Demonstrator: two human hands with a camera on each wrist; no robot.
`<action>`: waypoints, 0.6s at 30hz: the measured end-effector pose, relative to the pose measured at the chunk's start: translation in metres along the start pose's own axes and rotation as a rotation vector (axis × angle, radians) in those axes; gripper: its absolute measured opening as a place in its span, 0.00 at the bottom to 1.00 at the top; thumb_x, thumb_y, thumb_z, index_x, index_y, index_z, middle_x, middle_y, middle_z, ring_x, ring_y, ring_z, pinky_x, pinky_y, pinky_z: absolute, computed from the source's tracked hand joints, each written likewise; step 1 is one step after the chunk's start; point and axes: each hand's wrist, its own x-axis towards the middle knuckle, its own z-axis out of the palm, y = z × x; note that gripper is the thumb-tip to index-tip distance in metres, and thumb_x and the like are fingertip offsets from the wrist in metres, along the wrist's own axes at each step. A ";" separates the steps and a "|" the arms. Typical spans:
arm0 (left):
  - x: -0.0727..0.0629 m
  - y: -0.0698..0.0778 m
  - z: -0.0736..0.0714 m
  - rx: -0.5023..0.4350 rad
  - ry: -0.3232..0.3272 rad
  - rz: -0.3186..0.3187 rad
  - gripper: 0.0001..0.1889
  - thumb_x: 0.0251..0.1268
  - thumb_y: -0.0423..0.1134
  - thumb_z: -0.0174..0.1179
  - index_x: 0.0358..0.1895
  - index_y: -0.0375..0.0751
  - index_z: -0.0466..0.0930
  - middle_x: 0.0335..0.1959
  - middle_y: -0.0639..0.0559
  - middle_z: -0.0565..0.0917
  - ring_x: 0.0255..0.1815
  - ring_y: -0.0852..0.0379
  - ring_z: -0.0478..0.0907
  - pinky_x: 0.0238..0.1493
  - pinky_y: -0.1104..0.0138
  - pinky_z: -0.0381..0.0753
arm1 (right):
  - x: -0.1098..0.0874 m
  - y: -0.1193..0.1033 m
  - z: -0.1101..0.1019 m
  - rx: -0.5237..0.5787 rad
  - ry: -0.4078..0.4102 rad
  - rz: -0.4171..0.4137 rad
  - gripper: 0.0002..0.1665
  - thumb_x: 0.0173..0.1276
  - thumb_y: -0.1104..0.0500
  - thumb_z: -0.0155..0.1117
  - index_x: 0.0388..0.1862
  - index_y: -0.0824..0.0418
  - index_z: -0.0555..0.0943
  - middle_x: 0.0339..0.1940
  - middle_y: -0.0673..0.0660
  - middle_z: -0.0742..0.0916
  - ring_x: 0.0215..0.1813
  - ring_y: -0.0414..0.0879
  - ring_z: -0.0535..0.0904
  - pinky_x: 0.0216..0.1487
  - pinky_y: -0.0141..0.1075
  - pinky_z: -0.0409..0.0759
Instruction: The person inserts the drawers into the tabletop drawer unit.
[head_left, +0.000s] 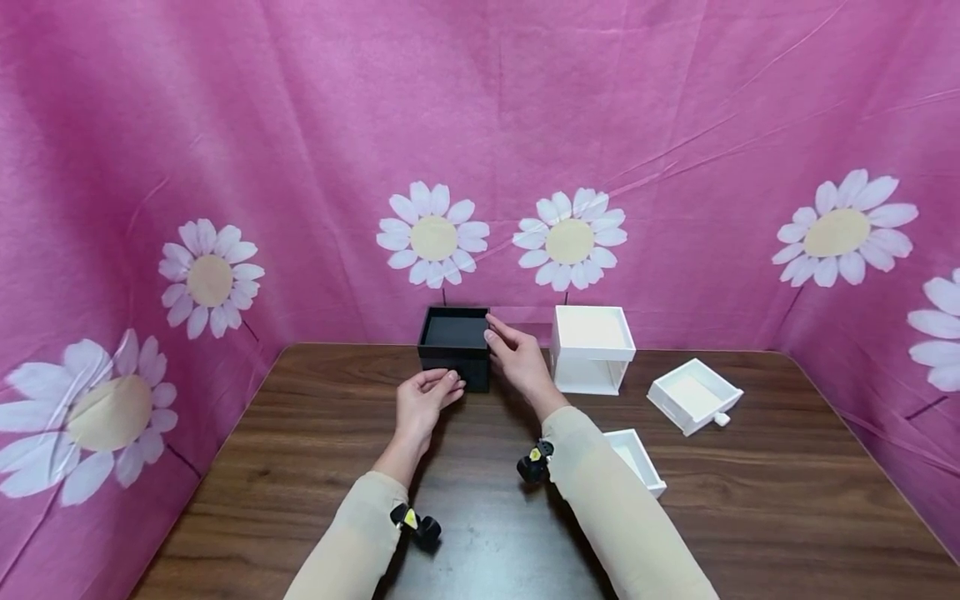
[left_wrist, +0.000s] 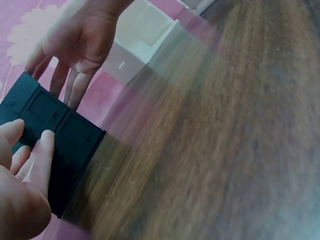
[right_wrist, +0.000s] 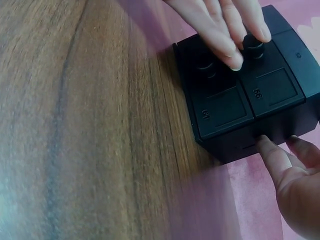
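Observation:
A small black drawer box (head_left: 438, 353) with a raised rim stands near the table's back edge. Its front carries two drawers, each with a round knob and embossed numbers. My left hand (head_left: 422, 403) is at this front, its thumb and fingers pinching the upper knob (right_wrist: 253, 46). The lower knob (right_wrist: 205, 69) sits just beside those fingers. Both drawers look flush with the front. My right hand (head_left: 521, 363) rests its extended fingers against the box's right side, one fingertip up at the rim.
Right of the black box stands a white box (head_left: 595, 327) with an open front. Two white drawers lie on the wooden table (head_left: 757, 492): one with a knob (head_left: 693, 395) farther right, another (head_left: 637, 463) partly behind the right sleeve. A pink flowered cloth (head_left: 480, 108) hangs behind.

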 end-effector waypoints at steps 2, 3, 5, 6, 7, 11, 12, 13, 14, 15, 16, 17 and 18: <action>-0.002 0.001 -0.003 0.007 -0.014 -0.005 0.09 0.76 0.23 0.63 0.52 0.20 0.81 0.40 0.41 0.93 0.35 0.60 0.92 0.43 0.68 0.94 | -0.001 -0.001 -0.001 -0.013 -0.002 -0.003 0.28 0.84 0.48 0.63 0.80 0.43 0.76 0.81 0.59 0.78 0.76 0.55 0.80 0.71 0.50 0.82; -0.003 0.002 -0.004 0.010 -0.022 -0.008 0.09 0.76 0.23 0.62 0.53 0.19 0.80 0.40 0.39 0.93 0.35 0.59 0.92 0.43 0.69 0.94 | -0.001 -0.002 -0.002 -0.021 -0.003 -0.006 0.28 0.84 0.48 0.63 0.80 0.43 0.76 0.81 0.59 0.78 0.76 0.55 0.80 0.71 0.50 0.83; -0.005 0.003 -0.007 0.024 -0.039 -0.011 0.09 0.77 0.23 0.62 0.53 0.19 0.80 0.41 0.37 0.93 0.35 0.60 0.92 0.43 0.69 0.94 | -0.001 -0.003 -0.003 -0.037 -0.002 -0.018 0.28 0.85 0.49 0.62 0.80 0.44 0.76 0.80 0.60 0.79 0.75 0.56 0.81 0.71 0.50 0.83; -0.006 0.003 -0.008 0.034 -0.050 -0.010 0.10 0.77 0.23 0.61 0.54 0.18 0.80 0.42 0.34 0.92 0.35 0.59 0.92 0.43 0.69 0.94 | -0.001 -0.003 -0.004 -0.039 -0.003 -0.023 0.28 0.85 0.50 0.63 0.80 0.45 0.77 0.79 0.60 0.80 0.75 0.56 0.81 0.70 0.50 0.84; -0.008 0.003 -0.010 0.044 -0.059 -0.010 0.10 0.78 0.23 0.61 0.54 0.18 0.80 0.43 0.32 0.92 0.36 0.59 0.92 0.43 0.68 0.94 | -0.001 -0.004 -0.004 -0.041 -0.005 -0.027 0.28 0.85 0.50 0.63 0.80 0.45 0.77 0.78 0.60 0.80 0.74 0.56 0.82 0.70 0.50 0.84; -0.013 0.004 -0.016 0.092 -0.090 -0.017 0.10 0.79 0.25 0.60 0.54 0.19 0.80 0.47 0.27 0.91 0.37 0.58 0.93 0.43 0.68 0.94 | 0.000 -0.003 -0.005 -0.049 -0.016 -0.035 0.28 0.85 0.49 0.62 0.80 0.46 0.76 0.79 0.60 0.80 0.74 0.56 0.82 0.71 0.49 0.84; -0.014 0.005 -0.018 0.100 -0.096 -0.019 0.11 0.79 0.26 0.60 0.54 0.18 0.80 0.47 0.27 0.91 0.38 0.57 0.93 0.43 0.68 0.94 | 0.000 -0.003 -0.005 -0.056 -0.019 -0.034 0.28 0.85 0.49 0.62 0.80 0.45 0.76 0.79 0.60 0.80 0.74 0.56 0.82 0.71 0.49 0.84; -0.015 0.005 -0.019 0.108 -0.101 -0.023 0.11 0.79 0.26 0.60 0.54 0.18 0.80 0.47 0.27 0.91 0.38 0.57 0.93 0.43 0.67 0.94 | 0.000 -0.003 -0.005 -0.063 -0.023 -0.033 0.28 0.85 0.49 0.62 0.81 0.45 0.76 0.79 0.60 0.80 0.74 0.56 0.82 0.71 0.50 0.84; -0.015 0.005 -0.021 0.113 -0.105 -0.028 0.11 0.79 0.26 0.60 0.55 0.18 0.80 0.47 0.28 0.91 0.38 0.57 0.93 0.43 0.67 0.94 | 0.000 -0.003 -0.005 -0.069 -0.029 -0.033 0.28 0.85 0.49 0.61 0.81 0.44 0.75 0.80 0.60 0.79 0.74 0.57 0.82 0.71 0.50 0.84; -0.016 0.005 -0.022 0.119 -0.111 -0.031 0.12 0.80 0.26 0.60 0.55 0.17 0.80 0.47 0.29 0.92 0.38 0.58 0.93 0.43 0.67 0.94 | 0.000 -0.003 -0.005 -0.078 -0.035 -0.032 0.28 0.86 0.49 0.61 0.81 0.44 0.75 0.80 0.60 0.79 0.74 0.57 0.82 0.71 0.50 0.84; -0.017 0.005 -0.024 0.125 -0.117 -0.033 0.12 0.80 0.26 0.59 0.56 0.16 0.79 0.46 0.30 0.92 0.39 0.58 0.92 0.43 0.67 0.94 | -0.001 -0.004 -0.005 -0.085 -0.045 -0.029 0.29 0.86 0.49 0.60 0.82 0.43 0.74 0.81 0.60 0.78 0.74 0.58 0.82 0.71 0.51 0.84; -0.017 0.005 -0.025 0.127 -0.121 -0.037 0.12 0.80 0.25 0.59 0.56 0.16 0.79 0.47 0.30 0.92 0.38 0.58 0.92 0.44 0.67 0.94 | -0.001 -0.004 -0.005 -0.092 -0.057 -0.027 0.29 0.86 0.49 0.60 0.82 0.43 0.74 0.81 0.60 0.78 0.73 0.58 0.83 0.71 0.51 0.84; -0.017 0.005 -0.026 0.133 -0.127 -0.038 0.13 0.80 0.25 0.58 0.57 0.15 0.79 0.47 0.30 0.92 0.39 0.58 0.92 0.44 0.67 0.94 | -0.001 -0.005 -0.005 -0.096 -0.068 -0.025 0.29 0.86 0.49 0.60 0.83 0.42 0.73 0.82 0.60 0.77 0.73 0.59 0.83 0.71 0.52 0.84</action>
